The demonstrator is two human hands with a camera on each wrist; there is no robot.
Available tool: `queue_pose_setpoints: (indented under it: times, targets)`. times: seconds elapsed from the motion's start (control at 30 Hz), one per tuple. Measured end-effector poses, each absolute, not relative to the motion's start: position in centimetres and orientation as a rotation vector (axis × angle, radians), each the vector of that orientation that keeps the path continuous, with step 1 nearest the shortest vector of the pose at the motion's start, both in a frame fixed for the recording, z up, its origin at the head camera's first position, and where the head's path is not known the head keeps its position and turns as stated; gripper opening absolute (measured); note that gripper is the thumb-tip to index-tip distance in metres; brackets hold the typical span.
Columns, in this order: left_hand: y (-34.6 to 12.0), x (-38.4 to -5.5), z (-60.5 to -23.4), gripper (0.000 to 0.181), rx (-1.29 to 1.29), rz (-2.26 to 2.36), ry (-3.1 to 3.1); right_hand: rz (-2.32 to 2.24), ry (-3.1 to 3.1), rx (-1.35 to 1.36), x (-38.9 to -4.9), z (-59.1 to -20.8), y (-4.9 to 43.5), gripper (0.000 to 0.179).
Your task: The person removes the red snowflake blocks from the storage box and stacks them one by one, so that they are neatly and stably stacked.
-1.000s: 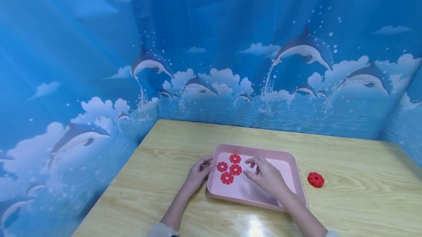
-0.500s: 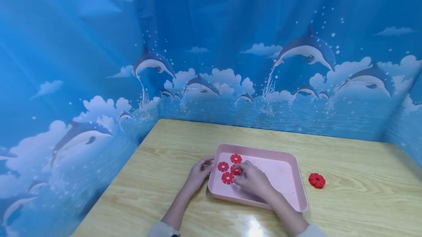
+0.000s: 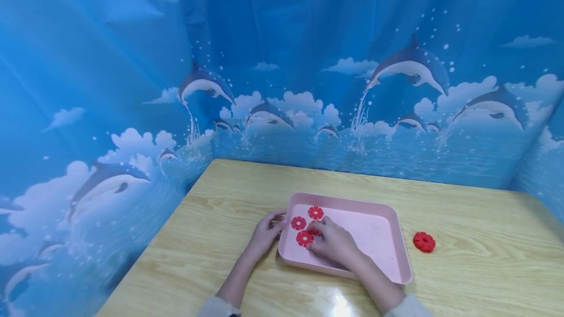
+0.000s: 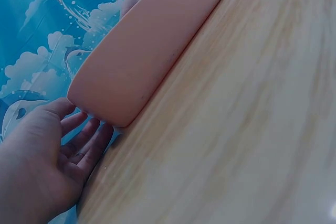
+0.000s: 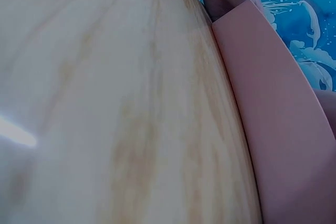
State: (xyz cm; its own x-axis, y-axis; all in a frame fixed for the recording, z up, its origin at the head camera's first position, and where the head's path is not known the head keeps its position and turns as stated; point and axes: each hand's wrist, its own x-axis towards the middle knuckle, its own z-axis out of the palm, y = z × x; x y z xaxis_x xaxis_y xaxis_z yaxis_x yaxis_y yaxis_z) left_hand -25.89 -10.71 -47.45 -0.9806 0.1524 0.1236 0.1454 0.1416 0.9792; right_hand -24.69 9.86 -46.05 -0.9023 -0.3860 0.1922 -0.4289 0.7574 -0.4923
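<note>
A pink tray (image 3: 374, 246) stands on the table, with several flat, notched red snowflake discs (image 3: 298, 223) towards its left end. My left hand (image 3: 266, 231) touches that end from outside. In the left wrist view the left hand's thumb is at the tray's rim and its loosely bent fingers rest against the wall (image 4: 121, 77). Reaching in over the near side, my right hand (image 3: 335, 243) has thumb and fingers curled at the right-middle disc (image 3: 314, 229), which they partly cover. The right wrist view shows the tray's outer wall (image 5: 283, 108), which hides the right fingers.
Right of the tray, a thicker red notched disc piece (image 3: 424, 242) lies on the wooden table (image 3: 476, 238). A blue dolphin-print curtain (image 3: 282, 62) hangs along the table's back and left sides.
My right hand has moved left and down from above the tray's middle to the right-middle disc, its fingers closing in. The left hand stays at the tray's left end.
</note>
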Motion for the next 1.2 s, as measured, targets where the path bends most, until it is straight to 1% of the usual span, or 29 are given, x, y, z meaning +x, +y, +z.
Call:
queue_pose_setpoints:
  times: [0.17,0.3,0.6,0.83,1.2]
  targets:
    - [-10.5,-24.8,-45.7,0.034,0.320,2.023,2.377,0.820,-2.832,0.692,-24.7,-46.2,9.8,0.030]
    - [-10.4,-24.4,-45.2,0.034,0.305,2.014,2.381,0.778,-2.819,0.710,-24.8,-46.4,9.7,0.030]
    - [-10.5,-24.6,-45.6,0.034,0.323,2.026,2.372,0.701,-2.819,0.672,-24.9,-46.2,9.7,0.031]
    - [-10.4,-24.5,-45.5,0.035,0.323,2.029,2.351,0.727,-2.742,0.609,-24.2,-45.4,10.3,0.032]
    - [-10.4,-24.6,-45.6,0.034,0.334,2.044,2.356,0.834,-2.716,0.490,-23.0,-43.7,13.1,0.029]
